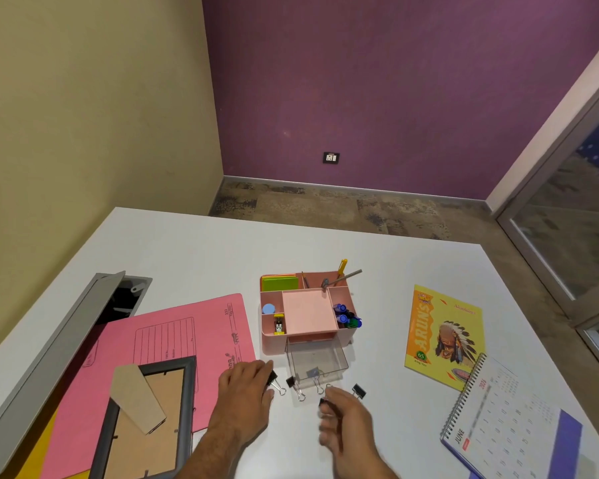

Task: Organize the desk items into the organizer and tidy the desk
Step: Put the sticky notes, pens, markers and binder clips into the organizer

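A pink organizer [307, 316] stands mid-desk, holding green notes, pens, markers, a blue round item and a small yellow stapler. Its clear drawer [317, 361] is pulled out toward me with one binder clip inside. Several black binder clips lie on the desk in front of the drawer: one [295, 385] in the middle, one [359, 391] at the right. My left hand [246, 388] rests on the desk with its fingertips pinching a binder clip [274, 381]. My right hand [343, 414] is blurred, its fingers closed on another binder clip [323, 402].
A pink folder [173, 340] lies at left with a picture frame [149, 420] face down on it. A yellow notebook [443, 335] and a spiral calendar [509, 426] lie at right. An open cable hatch [121, 299] is set in the desk at far left.
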Motion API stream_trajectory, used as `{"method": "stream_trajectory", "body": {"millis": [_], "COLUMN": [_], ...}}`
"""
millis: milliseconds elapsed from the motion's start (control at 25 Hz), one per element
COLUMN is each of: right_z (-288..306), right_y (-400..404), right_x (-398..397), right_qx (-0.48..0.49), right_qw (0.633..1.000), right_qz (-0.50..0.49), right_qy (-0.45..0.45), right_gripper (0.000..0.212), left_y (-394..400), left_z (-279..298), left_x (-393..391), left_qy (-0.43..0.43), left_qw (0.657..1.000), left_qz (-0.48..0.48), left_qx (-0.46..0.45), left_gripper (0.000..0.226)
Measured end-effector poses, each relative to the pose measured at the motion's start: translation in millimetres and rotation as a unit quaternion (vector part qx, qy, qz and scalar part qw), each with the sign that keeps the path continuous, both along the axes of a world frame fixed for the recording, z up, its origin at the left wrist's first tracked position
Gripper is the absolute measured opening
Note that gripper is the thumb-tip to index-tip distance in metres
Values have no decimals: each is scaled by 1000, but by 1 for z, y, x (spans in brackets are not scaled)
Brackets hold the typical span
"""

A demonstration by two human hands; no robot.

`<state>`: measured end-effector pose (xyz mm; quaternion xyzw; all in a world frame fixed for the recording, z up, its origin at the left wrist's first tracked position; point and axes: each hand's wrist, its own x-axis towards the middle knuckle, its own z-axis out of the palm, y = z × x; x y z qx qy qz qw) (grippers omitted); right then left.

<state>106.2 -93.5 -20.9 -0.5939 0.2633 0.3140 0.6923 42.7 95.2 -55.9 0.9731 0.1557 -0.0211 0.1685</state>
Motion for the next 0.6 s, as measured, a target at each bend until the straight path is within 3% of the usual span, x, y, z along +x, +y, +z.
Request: {"method": "stream_trajectory", "body": {"millis": [40, 80, 160, 200, 280, 440, 600], "right_z": [-8, -16, -30, -38, -55, -63, -63], "right_y": [-11, -21, -39, -44, -46, -25, -22], "right_x": [-1, 0, 2, 5, 11, 20, 23], "right_qx": [-115, -242, -403, -457, -508, -523, -515], "right_qw": [988, 944, 818, 760, 667, 529, 462], "right_qz": [13, 30, 129, 212, 350, 481, 512], "right_qy": [-107, -222, -389, -412, -417, -463, -509], "right_gripper": [35, 31, 34, 48, 69, 67, 66], "left_y": [-2, -5, -13, -16, -22, -29, -32], "left_z": [-1, -2, -6, -8, -11, -14, -12], "left_x": [0, 1, 0, 1, 4, 5, 0], "left_qy": [17, 28, 26, 19, 7, 2, -11], "left_qw": [1000, 999, 996, 995, 993, 990, 990], "left_qz": [-18, -35, -56, -66, -81, -100, -117], "left_qx": [10, 27, 64, 74, 86, 97, 79], "left_gripper": [52, 53, 56, 56, 57, 52, 61]}}
